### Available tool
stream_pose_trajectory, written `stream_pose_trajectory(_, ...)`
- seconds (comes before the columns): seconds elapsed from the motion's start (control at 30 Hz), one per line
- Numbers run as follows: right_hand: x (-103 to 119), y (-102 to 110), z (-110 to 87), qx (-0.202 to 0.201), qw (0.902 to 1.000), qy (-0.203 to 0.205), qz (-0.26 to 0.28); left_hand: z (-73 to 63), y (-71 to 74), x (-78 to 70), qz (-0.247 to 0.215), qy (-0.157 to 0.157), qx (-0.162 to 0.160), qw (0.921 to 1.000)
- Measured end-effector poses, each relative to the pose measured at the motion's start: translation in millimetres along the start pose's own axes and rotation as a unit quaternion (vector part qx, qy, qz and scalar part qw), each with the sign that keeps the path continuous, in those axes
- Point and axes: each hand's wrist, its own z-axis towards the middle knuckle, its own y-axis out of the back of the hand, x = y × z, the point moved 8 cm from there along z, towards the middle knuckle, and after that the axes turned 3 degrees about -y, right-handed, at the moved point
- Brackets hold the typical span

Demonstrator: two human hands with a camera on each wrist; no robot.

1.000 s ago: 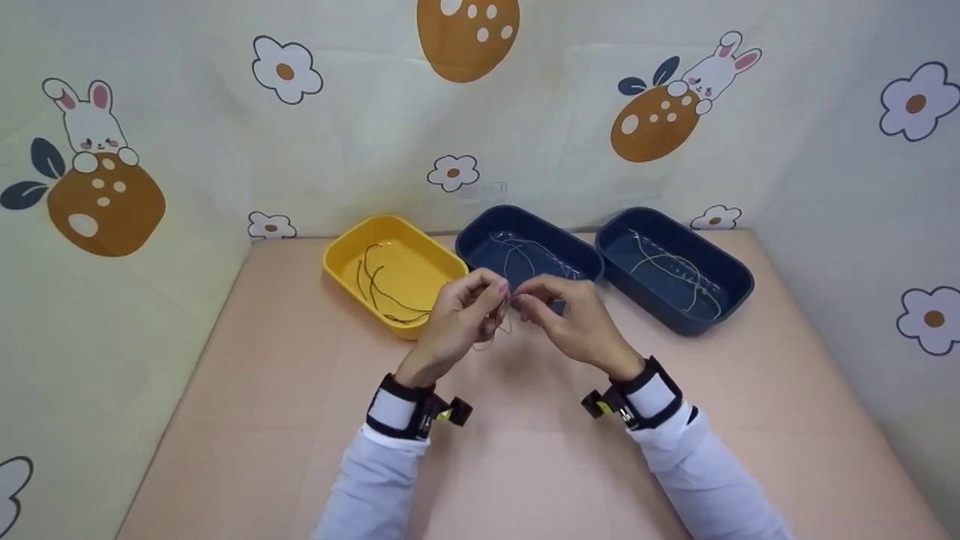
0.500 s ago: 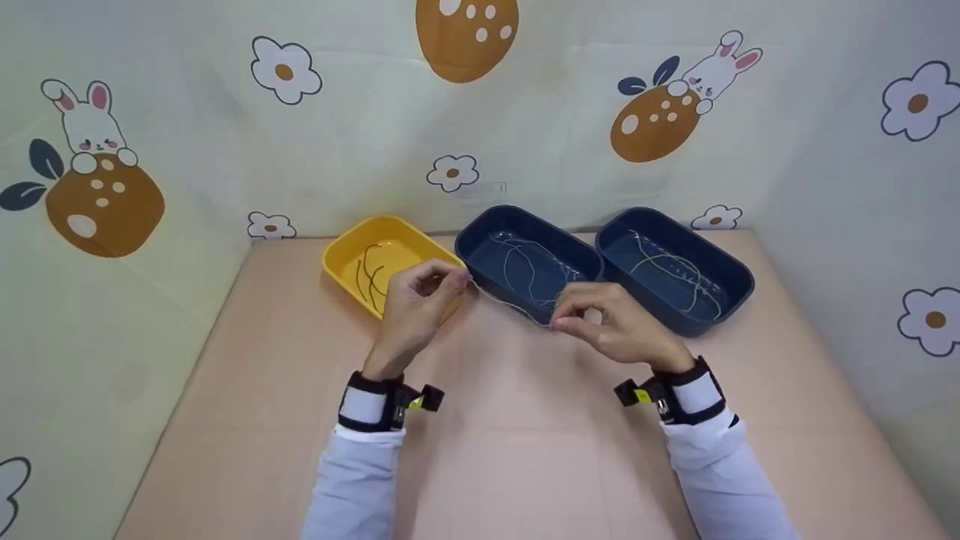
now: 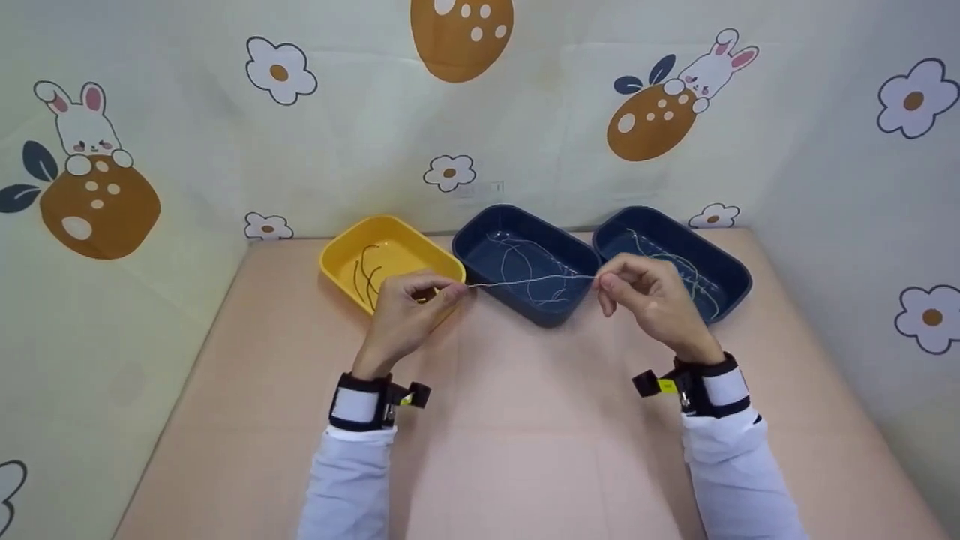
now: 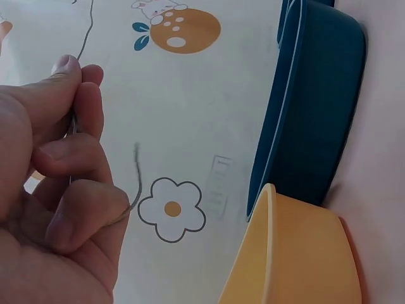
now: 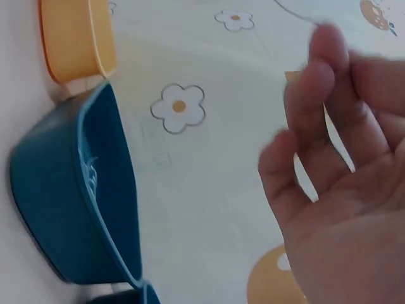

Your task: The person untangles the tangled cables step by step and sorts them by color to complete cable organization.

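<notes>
A thin pale string (image 3: 525, 281) stretches nearly straight between both hands, above the front part of the middle blue tray (image 3: 550, 315). Thumb and index finger of my left hand (image 3: 401, 315) pinch one end of the span, close to the yellow tray (image 3: 420, 259). In the left wrist view the string (image 4: 88, 35) runs down through the fingers, and a short loose tail (image 4: 138, 174) sticks out past the curled lower fingers. My right hand (image 3: 660, 307) pinches the other end between thumb and fingertips, partly covering the right blue tray (image 3: 731, 281).
Dark strings (image 3: 367, 274) lie in the yellow tray, pale strings (image 3: 529, 259) in the middle one and yellow-green strings (image 3: 694, 277) in the right one. The trays stand in a row on a pink tabletop (image 3: 517, 450), before a patterned cloth wall (image 3: 360, 150).
The hands were together a second ago; they have drawn apart, the right hand going rightward and lately up. The string, slack half a second ago, now runs almost straight.
</notes>
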Motion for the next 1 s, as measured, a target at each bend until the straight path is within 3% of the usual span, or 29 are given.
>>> stream_pose_trajectory(0.1, 1.6, 19.7, 0.3, -0.08, 0.9966, -0.007, -0.019, -0.4, 0.2, 0.3, 0.007, -0.003, 0.007, 0.9999)
stream_pose_trajectory(0.23, 4.0, 39.1, -1.7, -0.153, 0.9866, -0.01, -0.057, -0.6, 1.9, 2.3, 0.021, 0.001, 0.011, 0.9997)
stream_pose_trajectory(0.53, -0.2, 57.3, -7.6, -0.218, 0.9741, -0.042, -0.042, -0.2, 9.5, 4.4, 0.031, 0.006, -0.002, 0.9995)
stream_pose_trajectory(0.63, -3.2, 58.3, -7.9, -0.217, 0.9735, -0.059, -0.04, -0.7, 12.7, 5.6, 0.033, 0.013, -0.02, 0.9992)
stream_pose_trajectory(0.77, -3.9, 53.0, -7.4, -0.168, 0.981, -0.079, -0.056, -0.9, 16.0, 7.3, 0.034, 0.02, -0.049, 0.998)
stream_pose_trajectory(0.87, 0.1, 47.9, -7.7, -0.124, 0.9829, -0.08, -0.11, -0.4, 17.6, 7.2, 0.039, 0.02, -0.066, 0.9968)
stream_pose_trajectory(1.0, 5.2, 44.5, -8.3, -0.104, 0.9734, -0.073, -0.191, -0.6, 19.5, 7.0, 0.042, 0.02, -0.079, 0.9958)
